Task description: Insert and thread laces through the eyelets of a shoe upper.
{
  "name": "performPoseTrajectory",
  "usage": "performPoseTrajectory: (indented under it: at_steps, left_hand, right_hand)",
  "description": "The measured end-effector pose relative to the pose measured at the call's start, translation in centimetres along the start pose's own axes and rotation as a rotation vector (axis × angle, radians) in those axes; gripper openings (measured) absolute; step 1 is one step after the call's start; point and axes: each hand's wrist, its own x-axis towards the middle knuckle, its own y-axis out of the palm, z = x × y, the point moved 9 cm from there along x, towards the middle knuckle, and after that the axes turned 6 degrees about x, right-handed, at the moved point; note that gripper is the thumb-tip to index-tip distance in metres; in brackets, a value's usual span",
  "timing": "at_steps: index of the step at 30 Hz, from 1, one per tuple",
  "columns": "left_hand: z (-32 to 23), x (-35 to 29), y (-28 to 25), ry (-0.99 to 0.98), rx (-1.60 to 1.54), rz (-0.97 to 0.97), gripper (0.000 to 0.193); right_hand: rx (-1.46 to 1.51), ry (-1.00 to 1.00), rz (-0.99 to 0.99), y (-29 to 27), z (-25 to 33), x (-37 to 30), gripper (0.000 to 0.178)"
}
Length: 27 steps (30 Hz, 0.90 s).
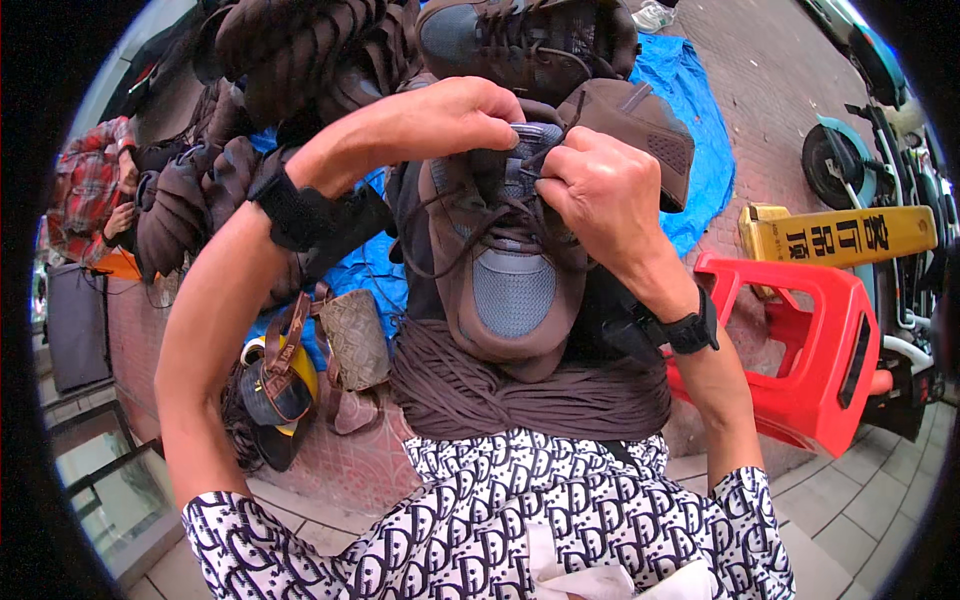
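Observation:
A brown and grey-blue lace-up shoe [515, 291] lies in front of me, its toe pointing at my body. At its collar, my left hand [468, 112] is closed in a pinch on the top of the tongue [535, 135]. Just to the right, my right hand [603, 190] is closed round a dark shoelace [533, 173] at the upper eyelets. Loose lace loops hang over both sides of the shoe. A thick bundle of dark laces [530, 395] is spread across my lap under the toe.
Piled brown shoes [290, 50] and a single shoe [525, 40] lie beyond, over a blue tarp [685, 130]. On the right stand a red stool [800, 330] and a yellow sign [845, 235]. A tape roll [278, 395] sits at left. Another person in plaid [90, 185] works far left.

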Motion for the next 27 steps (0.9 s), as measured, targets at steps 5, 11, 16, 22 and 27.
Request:
performPoseTrajectory:
  at_steps: [5, 11, 16, 22, 27]
  left_hand:
    - [-0.6, -0.3, 0.1, 0.071, 0.154, 0.018, 0.038]
    - [-1.2, -0.3, -0.1, 0.056, 0.220, -0.064, 0.038]
    - [-1.1, -0.7, -0.1, 0.062, 0.184, -0.107, 0.035]
    - [-1.1, -0.9, -0.4, 0.028, 0.211, -0.157, 0.030]
    - [-0.4, -0.7, 0.0, 0.025, 0.065, -0.100, 0.029]
  right_hand:
    - [-0.035, -0.029, 0.020, 0.2, 0.1, 0.0, 0.009]
    - [-0.130, -0.057, 0.098, 0.8, 1.0, 0.6, 0.007]
    - [0.025, -0.010, 0.073, 0.6, 0.0, 0.4, 0.007]
    - [0.184, 0.014, 0.038, 1.0, -0.3, 0.2, 0.009]
    - [0.184, 0.055, -0.023, 0.6, -0.9, -0.4, 0.007]
